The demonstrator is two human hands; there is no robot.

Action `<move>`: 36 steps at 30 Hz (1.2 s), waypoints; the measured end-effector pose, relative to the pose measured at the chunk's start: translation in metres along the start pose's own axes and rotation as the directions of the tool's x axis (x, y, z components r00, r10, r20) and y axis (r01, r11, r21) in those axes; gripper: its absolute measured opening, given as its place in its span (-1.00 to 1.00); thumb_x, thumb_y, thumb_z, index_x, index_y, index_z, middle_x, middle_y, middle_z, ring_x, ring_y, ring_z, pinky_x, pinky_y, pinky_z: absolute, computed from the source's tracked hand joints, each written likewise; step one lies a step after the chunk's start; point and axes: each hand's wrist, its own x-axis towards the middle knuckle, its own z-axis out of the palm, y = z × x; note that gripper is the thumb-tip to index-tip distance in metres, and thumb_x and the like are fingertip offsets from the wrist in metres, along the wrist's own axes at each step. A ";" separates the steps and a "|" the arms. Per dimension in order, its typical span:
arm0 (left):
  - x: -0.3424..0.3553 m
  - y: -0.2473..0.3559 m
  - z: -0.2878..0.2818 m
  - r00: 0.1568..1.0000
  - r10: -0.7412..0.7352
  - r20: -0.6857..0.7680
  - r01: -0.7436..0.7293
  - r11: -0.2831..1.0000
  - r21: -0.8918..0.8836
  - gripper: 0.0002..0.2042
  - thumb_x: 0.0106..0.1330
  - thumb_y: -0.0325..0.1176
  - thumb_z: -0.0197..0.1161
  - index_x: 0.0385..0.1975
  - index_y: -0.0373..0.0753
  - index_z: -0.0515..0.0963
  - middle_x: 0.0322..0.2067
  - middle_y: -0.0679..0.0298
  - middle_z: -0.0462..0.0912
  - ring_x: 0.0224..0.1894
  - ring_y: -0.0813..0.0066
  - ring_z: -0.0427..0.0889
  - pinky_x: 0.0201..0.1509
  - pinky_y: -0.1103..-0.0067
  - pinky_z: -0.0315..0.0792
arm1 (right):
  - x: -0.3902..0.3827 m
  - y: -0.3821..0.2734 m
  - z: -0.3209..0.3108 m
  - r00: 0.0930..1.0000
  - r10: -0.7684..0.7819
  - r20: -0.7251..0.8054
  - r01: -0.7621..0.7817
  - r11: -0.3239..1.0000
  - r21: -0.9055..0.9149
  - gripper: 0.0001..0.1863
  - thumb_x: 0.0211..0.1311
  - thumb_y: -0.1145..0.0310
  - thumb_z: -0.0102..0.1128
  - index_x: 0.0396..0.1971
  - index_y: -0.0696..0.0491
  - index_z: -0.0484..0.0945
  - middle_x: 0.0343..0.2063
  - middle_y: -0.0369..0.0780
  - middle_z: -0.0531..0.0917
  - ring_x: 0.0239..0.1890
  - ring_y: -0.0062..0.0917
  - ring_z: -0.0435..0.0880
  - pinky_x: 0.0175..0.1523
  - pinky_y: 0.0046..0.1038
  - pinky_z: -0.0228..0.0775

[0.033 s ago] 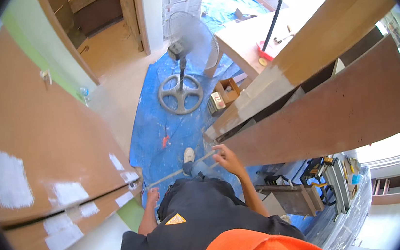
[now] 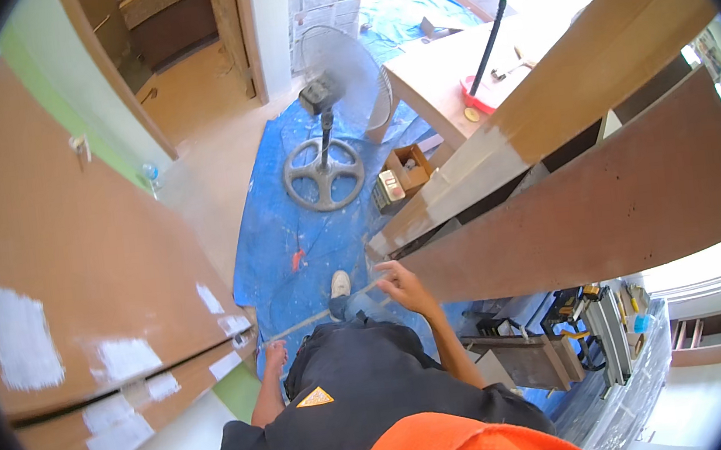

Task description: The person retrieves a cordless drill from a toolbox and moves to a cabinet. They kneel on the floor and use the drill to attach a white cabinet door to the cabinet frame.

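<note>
A long, thin, pale strip (image 2: 309, 323) spans the gap in front of my body, its right end slightly farther from me than its left. My left hand (image 2: 276, 354) is closed at the left end, next to the edge of the tan panel. My right hand (image 2: 403, 285) has its fingers curled round the right end, close to the lower corner of the brown board. What exactly the strip is cannot be made out. Below it, one shoe (image 2: 340, 283) shows on the blue sheet (image 2: 269, 234).
A spinning pedestal fan (image 2: 326, 176) stands ahead, near a small box (image 2: 410, 167) and a work table (image 2: 424, 78). The tan panel (image 2: 89, 236) with white patches rises at left; a large brown board (image 2: 586, 192) slants at right. Tools (image 2: 599, 323) stand behind my right arm.
The view has shifted very slightly. My right hand and the strip's right end sit a little farther left and nearer to me.
</note>
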 end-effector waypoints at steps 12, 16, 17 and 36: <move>0.065 0.135 0.002 0.977 0.162 -0.141 -0.193 0.950 -0.246 -0.75 0.42 -0.23 -0.04 -0.09 -0.22 0.48 -0.66 0.40 0.37 -0.72 0.66 0.33 -0.72 0.69 0.22 | 0.244 -0.082 -0.007 0.928 -0.160 0.336 0.326 0.786 -0.526 -0.61 0.20 0.25 0.15 0.03 -0.02 0.41 -0.41 -0.06 0.66 -0.27 -0.09 0.64 -0.21 -0.12 0.43; 0.079 0.138 -0.002 0.984 -0.087 -0.157 0.042 0.962 -0.269 -0.77 0.42 -0.24 -0.02 -0.13 -0.21 0.48 -0.67 0.41 0.36 -0.70 0.66 0.32 -0.70 0.69 0.24 | 0.297 -0.084 0.031 0.869 -0.034 0.494 0.329 0.786 -0.524 -0.59 0.21 0.24 0.14 0.07 -0.04 0.40 -0.39 -0.06 0.68 -0.24 -0.10 0.65 -0.15 -0.12 0.45; 0.086 0.142 -0.005 0.980 -0.135 -0.149 0.091 0.959 -0.268 -0.77 0.42 -0.24 -0.02 -0.13 -0.21 0.48 -0.67 0.41 0.36 -0.70 0.67 0.32 -0.70 0.70 0.24 | 0.308 -0.081 0.038 0.845 -0.034 0.534 0.360 0.774 -0.520 -0.59 0.21 0.24 0.13 0.07 -0.04 0.41 -0.37 -0.06 0.68 -0.23 -0.11 0.65 -0.14 -0.12 0.46; 0.346 0.663 -0.282 0.924 0.351 -0.155 -0.369 0.923 -0.109 -0.74 0.44 -0.32 -0.04 0.02 -0.19 0.48 -0.64 0.46 0.35 -0.69 0.76 0.27 -0.71 0.78 0.11 | 0.671 -0.161 0.138 0.995 0.035 0.095 0.015 0.877 -0.480 -0.65 0.22 0.21 0.12 -0.02 -0.02 0.49 -0.24 -0.08 0.68 -0.14 -0.16 0.65 -0.05 -0.13 0.47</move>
